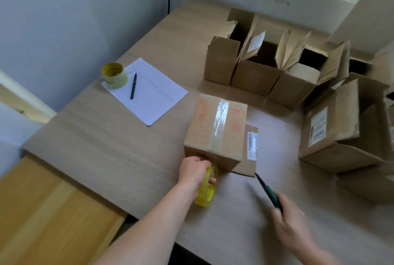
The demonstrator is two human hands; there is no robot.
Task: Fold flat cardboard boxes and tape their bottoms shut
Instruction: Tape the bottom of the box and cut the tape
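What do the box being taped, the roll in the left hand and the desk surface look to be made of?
Box: brown matte cardboard, creased edges, a glossy clear strip along its seam. Roll: translucent yellowish plastic tape, light passing through. Desk: probably laminate, pale printed wood grain, smooth.

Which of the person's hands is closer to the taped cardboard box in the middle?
Left. The left hand, gripping the tape roll, is against the taped box's near side; the right hand, holding a cutter, is apart, nearer the camera.

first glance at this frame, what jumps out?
The taped box mid-table, bottom up, with the left hand holding a yellow tape roll against its near face. The right hand points a green cutter toward it. Open boxes crowd the far right.
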